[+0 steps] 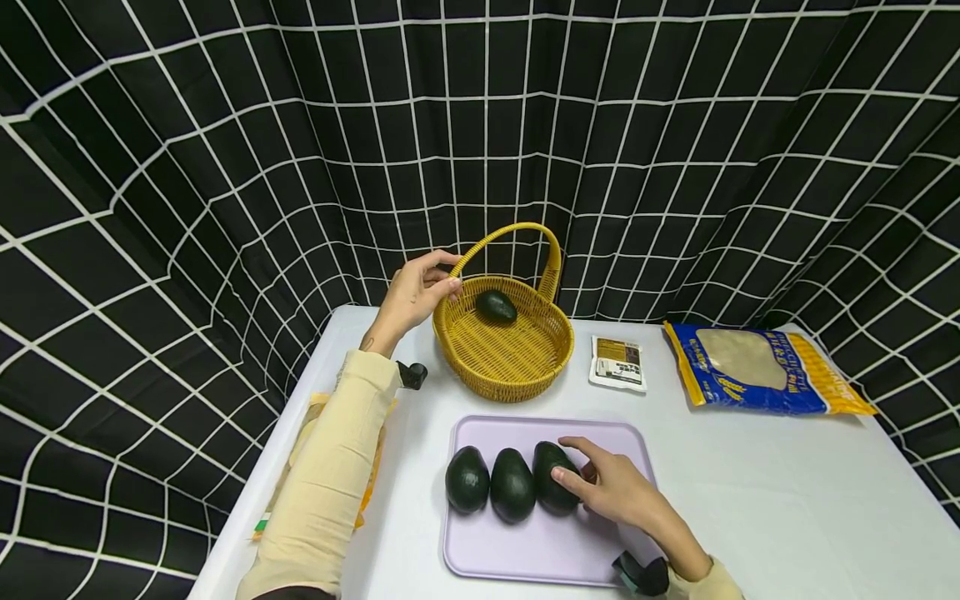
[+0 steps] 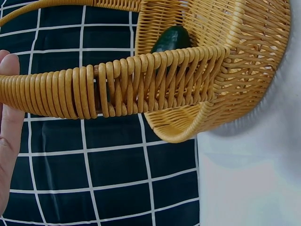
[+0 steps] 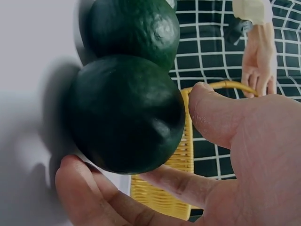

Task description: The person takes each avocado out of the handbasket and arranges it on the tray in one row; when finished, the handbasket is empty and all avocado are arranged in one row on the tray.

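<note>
My left hand (image 1: pixel 420 292) holds the left side of the arched handle (image 2: pixel 108 87) of a yellow woven basket (image 1: pixel 510 379). Inside the basket lies one dark green avocado (image 1: pixel 496 307). Three more avocados stand in a row on a pale purple tray (image 1: pixel 540 554): a left one (image 1: pixel 467 480), a middle one (image 1: pixel 513 487) and a right one (image 1: pixel 553 479). My right hand (image 1: pixel 615 487) has its thumb and fingers around the right avocado (image 3: pixel 124 113), which rests at the tray. Part of the left hand lies outside the left wrist view.
A small white and brown packet (image 1: pixel 617 363) lies right of the basket. Farther right is a blue and yellow bag (image 1: pixel 750 371). An orange-edged package (image 1: pixel 367 492) sits partly under my left forearm. Black curtain with white grid lines (image 1: pixel 510 133) stands behind the white table (image 1: pixel 795 500).
</note>
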`<action>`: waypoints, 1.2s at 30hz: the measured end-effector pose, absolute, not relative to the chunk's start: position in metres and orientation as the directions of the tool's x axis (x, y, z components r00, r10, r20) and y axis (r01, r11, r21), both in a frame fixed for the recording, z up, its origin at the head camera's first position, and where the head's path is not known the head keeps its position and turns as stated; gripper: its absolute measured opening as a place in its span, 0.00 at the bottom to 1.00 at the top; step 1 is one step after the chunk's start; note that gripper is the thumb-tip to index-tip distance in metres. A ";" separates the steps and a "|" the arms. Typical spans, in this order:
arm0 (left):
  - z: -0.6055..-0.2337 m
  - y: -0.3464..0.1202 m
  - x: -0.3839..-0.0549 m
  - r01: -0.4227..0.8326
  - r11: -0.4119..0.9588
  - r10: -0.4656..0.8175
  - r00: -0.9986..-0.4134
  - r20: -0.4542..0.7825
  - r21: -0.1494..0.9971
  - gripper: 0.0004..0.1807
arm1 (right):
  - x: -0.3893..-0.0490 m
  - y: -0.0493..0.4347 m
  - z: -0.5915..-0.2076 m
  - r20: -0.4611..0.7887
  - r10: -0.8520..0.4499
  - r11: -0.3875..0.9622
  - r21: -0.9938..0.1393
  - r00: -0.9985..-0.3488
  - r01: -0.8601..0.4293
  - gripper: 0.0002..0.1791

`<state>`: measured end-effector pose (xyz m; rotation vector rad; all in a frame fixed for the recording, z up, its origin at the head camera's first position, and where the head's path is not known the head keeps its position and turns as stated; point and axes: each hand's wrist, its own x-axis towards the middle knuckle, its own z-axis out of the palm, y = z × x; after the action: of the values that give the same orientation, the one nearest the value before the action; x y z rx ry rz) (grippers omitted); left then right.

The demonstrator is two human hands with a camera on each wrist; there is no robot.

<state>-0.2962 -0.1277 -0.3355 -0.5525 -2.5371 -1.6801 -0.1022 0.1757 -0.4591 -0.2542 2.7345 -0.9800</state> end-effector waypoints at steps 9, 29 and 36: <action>-0.337 -0.128 -0.297 0.324 0.342 0.268 -0.933 0.239 0.882 0.18 | -0.105 0.176 -0.456 -0.158 -0.240 0.769 -0.633 -0.958 -0.089 0.31; -0.336 -0.130 -0.297 0.324 0.333 0.267 -0.933 0.241 0.885 0.17 | -0.158 0.187 -0.419 -0.008 -0.327 0.753 -0.606 -0.945 -0.255 0.25; -0.337 -0.129 -0.297 0.327 0.357 0.261 -0.934 0.243 0.875 0.17 | -0.190 0.182 -0.397 0.009 -0.352 0.752 -0.593 -0.936 -0.289 0.24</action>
<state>-0.2971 -0.1292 -0.3367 -0.5503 -2.5367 -1.6582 -0.1896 0.1821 -0.3971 -0.5222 2.8432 -0.9360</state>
